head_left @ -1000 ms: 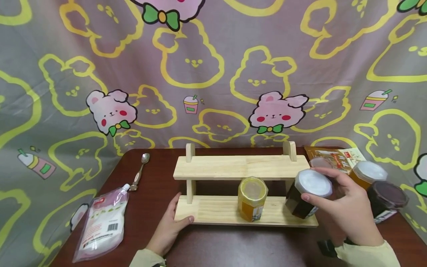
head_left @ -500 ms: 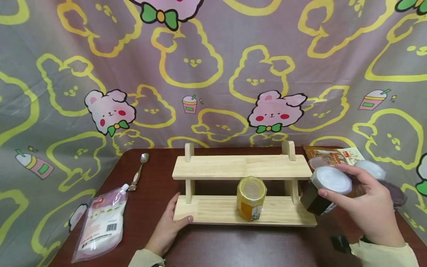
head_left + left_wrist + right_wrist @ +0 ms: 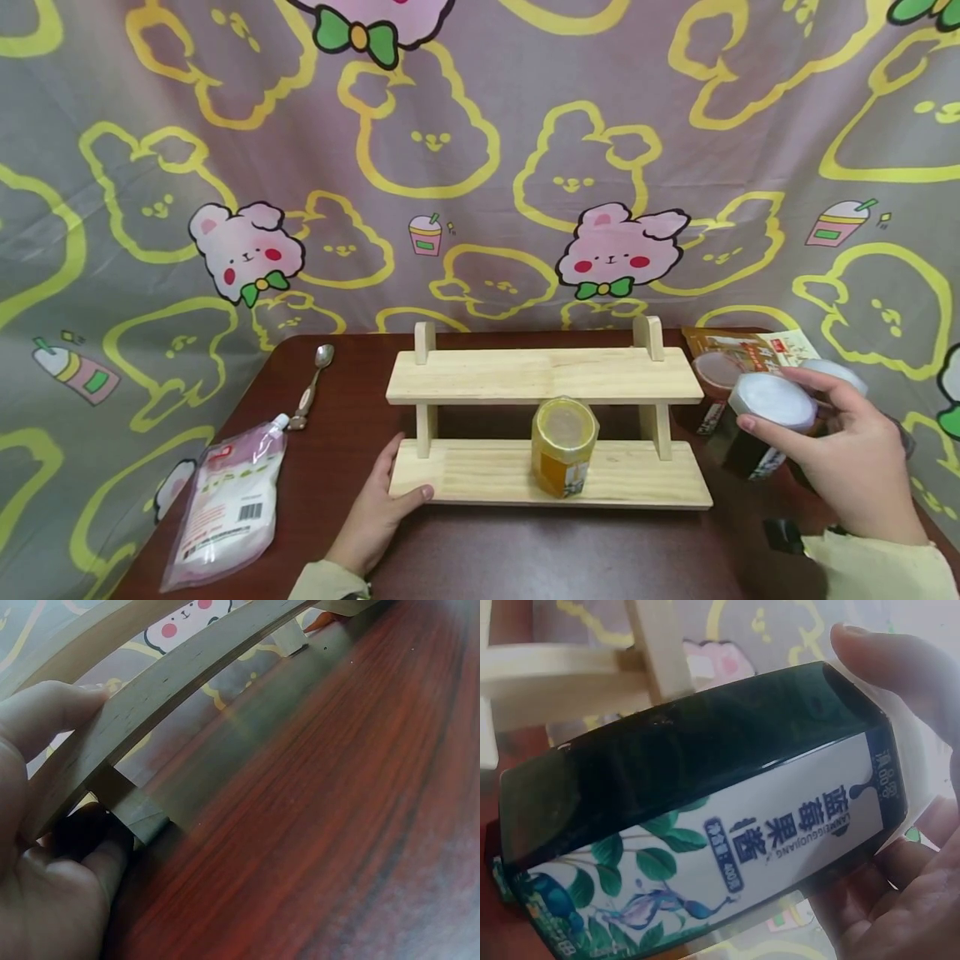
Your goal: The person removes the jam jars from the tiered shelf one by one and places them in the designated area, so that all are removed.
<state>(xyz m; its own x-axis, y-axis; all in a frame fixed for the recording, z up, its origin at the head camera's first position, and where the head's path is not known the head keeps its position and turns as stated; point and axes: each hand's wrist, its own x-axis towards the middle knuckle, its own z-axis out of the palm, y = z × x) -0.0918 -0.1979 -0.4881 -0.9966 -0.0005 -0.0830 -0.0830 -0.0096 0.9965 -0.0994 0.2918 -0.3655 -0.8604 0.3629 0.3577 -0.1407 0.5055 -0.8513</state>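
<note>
In the head view my left hand grips the left end of a two-tier wooden shelf, thumb on top of the lower board. The left wrist view shows its fingers curled beneath that board. My right hand holds a dark jam jar by its white lid, right of the shelf. A blueberry jam label faces the right wrist view on this jar. Whether its base touches the table cannot be told. A jar of yellow-orange contents stands on the lower board, right of centre.
Behind the right hand are a reddish-lidded jar, a partly hidden white-lidded jar and a brown packet. At left lie a spouted pouch and a spoon. A patterned curtain encloses the table.
My right hand has carried the jam jar from above the lower board's right end rightward, off the shelf. The left hand keeps its grip. The yellow-orange jar has stayed put.
</note>
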